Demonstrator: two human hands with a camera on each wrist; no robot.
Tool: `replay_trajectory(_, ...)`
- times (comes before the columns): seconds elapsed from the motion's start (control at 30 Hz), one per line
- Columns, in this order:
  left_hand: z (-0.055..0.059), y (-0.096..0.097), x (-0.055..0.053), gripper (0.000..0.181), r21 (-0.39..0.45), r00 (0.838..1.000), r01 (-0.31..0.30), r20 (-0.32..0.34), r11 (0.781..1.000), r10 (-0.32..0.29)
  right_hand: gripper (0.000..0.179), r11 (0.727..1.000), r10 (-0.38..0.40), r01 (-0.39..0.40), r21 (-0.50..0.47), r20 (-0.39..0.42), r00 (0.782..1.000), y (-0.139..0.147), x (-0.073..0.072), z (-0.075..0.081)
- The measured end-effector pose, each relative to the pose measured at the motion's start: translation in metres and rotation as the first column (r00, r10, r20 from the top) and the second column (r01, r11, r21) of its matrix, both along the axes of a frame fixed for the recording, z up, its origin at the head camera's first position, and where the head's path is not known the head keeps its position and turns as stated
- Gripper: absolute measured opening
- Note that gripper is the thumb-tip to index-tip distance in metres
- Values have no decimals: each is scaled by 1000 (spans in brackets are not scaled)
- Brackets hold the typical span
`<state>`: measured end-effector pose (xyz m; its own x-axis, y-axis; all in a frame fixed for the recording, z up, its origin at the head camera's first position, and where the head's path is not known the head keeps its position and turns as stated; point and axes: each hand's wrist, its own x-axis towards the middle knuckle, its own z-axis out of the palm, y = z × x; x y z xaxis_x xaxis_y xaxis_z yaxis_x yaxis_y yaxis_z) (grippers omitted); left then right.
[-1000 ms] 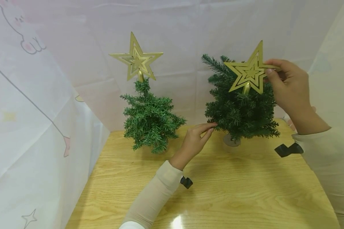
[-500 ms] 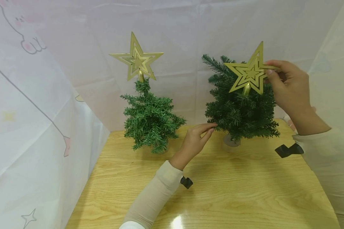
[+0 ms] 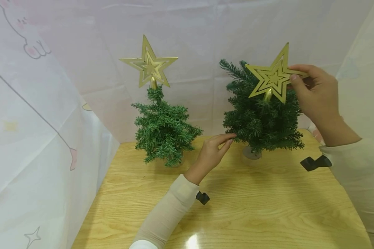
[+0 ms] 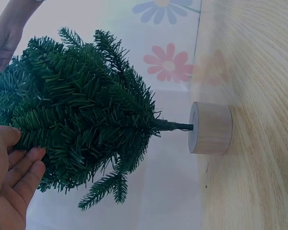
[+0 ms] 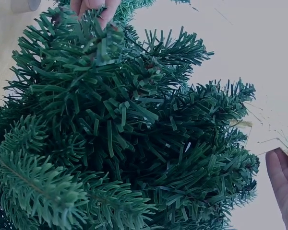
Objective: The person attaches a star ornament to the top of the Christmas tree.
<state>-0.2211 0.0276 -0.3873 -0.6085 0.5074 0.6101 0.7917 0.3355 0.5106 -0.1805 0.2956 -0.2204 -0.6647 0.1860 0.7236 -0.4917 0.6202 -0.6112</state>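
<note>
My right hand [image 3: 318, 93] pinches one point of a gold star tree topper [image 3: 274, 79] between thumb and fingers. The star tilts a little, and its short gold stem meets the upper part of a dark green Christmas tree [image 3: 258, 121]. In the right wrist view the tree hides most of the star. With thumb and fingertips, my left hand [image 3: 213, 150] holds a low branch on the tree's left side. The left wrist view shows the tree's thin stem rising from a round wooden base [image 4: 211, 128].
A smaller, lighter green Christmas tree [image 3: 165, 128] stands to the left, with another gold star [image 3: 149, 65] upright on its top. Both trees are on a wooden table [image 3: 230, 214]. A pale printed cloth [image 3: 190, 38] hangs close behind and along the sides.
The star in my right hand has shifted slightly right and tilted more, with that hand moving along. My left hand and both trees have stayed put.
</note>
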Motion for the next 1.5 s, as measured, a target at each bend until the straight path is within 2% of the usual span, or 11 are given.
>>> replay_trajectory(0.17, 0, 0, 0, 30, -1, 1000, -3, -10, 1000, 3, 27, 999, 44, -44, -14, -30, 999, 0, -1, -1)
replay_trajectory(0.4, 0, -1, 0, 31, -7, 1000, 1, -21, 1000, -1, 28, 990, 107, -110, -90, -42, 993, 0, -3, -1)
replay_trajectory(0.73, -1, -1, -2, 31, -8, 1000, -1, -15, 1000, 1, 29, 964, 172, -164, -208, 24, 985, 0, -2, -2)
replay_trajectory(0.97, 0, -1, -2, 31, -13, 1000, -5, -16, 1000, 5, 26, 915, 261, -261, -307, -42, 965, 0, -5, -2)
replay_trajectory(1.13, 0, -2, -2, 31, -13, 1000, -6, -12, 1000, 6, 24, 906, 279, -283, -315, -61, 959, 1, -7, -2)
replay_trajectory(1.3, 0, -1, -1, 29, -10, 1000, -3, -21, 1000, 3, 23, 874, 332, -340, -348, -87, 939, 2, -8, -1)
replay_trajectory(1.4, 1, -1, -1, 29, -9, 1000, -2, -23, 1000, 2, 23, 864, 351, -358, -354, -88, 932, 2, -7, -2)
replay_trajectory(1.5, 2, -1, 0, 29, -10, 1000, -4, -20, 1000, 4, 24, 839, 383, -388, -381, -93, 919, 3, -7, -2)
